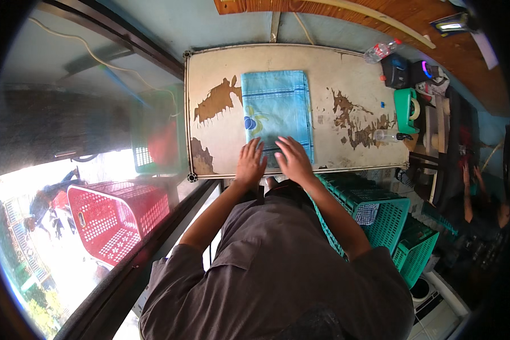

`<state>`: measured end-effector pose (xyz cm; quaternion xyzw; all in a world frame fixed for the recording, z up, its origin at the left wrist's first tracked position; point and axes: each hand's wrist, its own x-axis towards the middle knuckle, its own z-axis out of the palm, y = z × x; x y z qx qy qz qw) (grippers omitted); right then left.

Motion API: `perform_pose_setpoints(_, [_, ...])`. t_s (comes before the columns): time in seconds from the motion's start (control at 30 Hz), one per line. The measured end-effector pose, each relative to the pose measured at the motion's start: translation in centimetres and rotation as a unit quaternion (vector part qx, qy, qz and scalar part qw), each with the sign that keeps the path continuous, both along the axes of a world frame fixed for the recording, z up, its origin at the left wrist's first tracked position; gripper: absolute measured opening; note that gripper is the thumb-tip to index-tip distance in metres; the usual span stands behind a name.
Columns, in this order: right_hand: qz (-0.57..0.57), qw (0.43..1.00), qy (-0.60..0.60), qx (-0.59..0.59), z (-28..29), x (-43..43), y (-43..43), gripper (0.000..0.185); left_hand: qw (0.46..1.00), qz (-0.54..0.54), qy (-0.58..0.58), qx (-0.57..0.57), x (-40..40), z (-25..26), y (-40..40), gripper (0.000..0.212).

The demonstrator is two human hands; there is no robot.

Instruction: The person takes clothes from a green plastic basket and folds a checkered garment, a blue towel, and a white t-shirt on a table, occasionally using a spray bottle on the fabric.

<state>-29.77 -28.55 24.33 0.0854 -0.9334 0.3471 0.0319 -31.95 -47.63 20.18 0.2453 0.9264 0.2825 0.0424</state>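
Observation:
A folded light-blue cloth point(276, 110) with dark blue stripes and a flower print lies on a worn, peeling white table point(221, 63). My left hand point(251, 163) is at the cloth's near left corner, palm down with its fingers spread. Over the near edge of the cloth, towards its right side, is my right hand point(294, 159), its thumb and fingers apart. Neither hand grips the cloth; whether the fingertips touch it I cannot tell.
At the table's right end are a green tape dispenser point(403, 111), a clear bottle point(386, 135) and a plastic drink bottle point(381, 52). Green plastic baskets point(382, 221) stand below right, a red basket point(119, 221) at left. Another person's hands point(471, 182) show at far right.

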Motion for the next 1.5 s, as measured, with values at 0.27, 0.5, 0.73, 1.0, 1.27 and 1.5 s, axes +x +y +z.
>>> perform_pose_setpoints(0.27, [0.217, 0.968, 0.016, 0.128, -7.6, -10.5, -4.6, 0.063, 0.974, -0.065, -0.069, -0.206, 1.2, -3.8, 2.1, 0.065])
perform_pose_setpoints(0.5, [0.122, 0.957, 0.125, 0.233, -9.4, -26.2, -1.0, 0.058, 0.992, -0.049, -0.023, -0.117, -0.7, -2.1, 2.4, 0.065])
perform_pose_setpoints(0.73, [0.188, 0.972, 0.070, 0.122, -7.5, -13.2, -0.2, 0.056, 0.994, -0.031, -0.012, -0.102, 0.8, -3.3, 1.9, 0.067])
perform_pose_setpoints(1.0, [-0.225, 0.941, -0.017, 0.251, -6.7, 0.4, 8.3, 0.059, 0.999, -0.015, -0.028, -0.044, 0.9, -1.7, 1.8, 0.066])
perform_pose_setpoints(1.27, [-0.398, 0.894, -0.174, 0.111, -5.6, 3.3, 3.2, 0.057, 0.942, 0.197, -0.260, -0.079, 0.4, 0.8, -1.5, 0.045])
perform_pose_setpoints(1.5, [-0.333, 0.913, -0.232, -0.036, -7.5, 5.6, 5.1, 0.058, 0.954, 0.036, -0.271, -0.123, -2.6, -1.6, -2.3, 0.038])
